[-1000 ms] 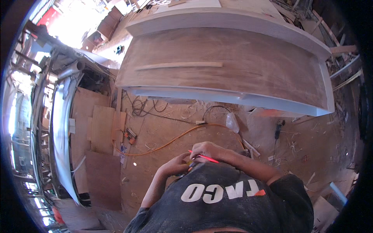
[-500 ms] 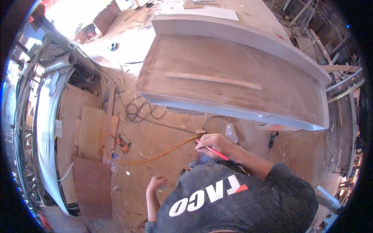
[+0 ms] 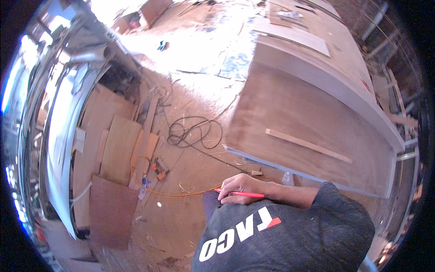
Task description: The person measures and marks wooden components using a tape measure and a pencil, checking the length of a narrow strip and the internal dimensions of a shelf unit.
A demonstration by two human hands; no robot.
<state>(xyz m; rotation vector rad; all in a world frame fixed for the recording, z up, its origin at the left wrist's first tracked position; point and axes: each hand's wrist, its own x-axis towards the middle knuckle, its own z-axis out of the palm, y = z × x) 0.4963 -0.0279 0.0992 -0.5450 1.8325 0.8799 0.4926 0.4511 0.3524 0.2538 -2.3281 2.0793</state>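
Observation:
My right hand (image 3: 240, 185) is closed on a slim red pen or pencil (image 3: 251, 194), held low in front of my dark T-shirt (image 3: 308, 231) near the bottom middle of the head view. My left hand does not show. Beyond my right hand and to its right lies a large wooden panel unit (image 3: 299, 109) with a raised pale edge and a loose wooden strip (image 3: 308, 146) across its face. An orange hose (image 3: 179, 194) runs along the floor behind my hand.
Plywood sheets (image 3: 120, 154) and long light sheets (image 3: 59, 140) lean at the left. An orange-and-black power tool (image 3: 160, 170) and coiled black cable (image 3: 195, 131) lie on the dusty floor. A larger board surface with pieces on it (image 3: 344, 54) stands behind the panel unit.
The view has turned left, so the panel unit sits farther right and more angled. My left hand has dropped out of view. My right hand has moved lower, still holding the red pen.

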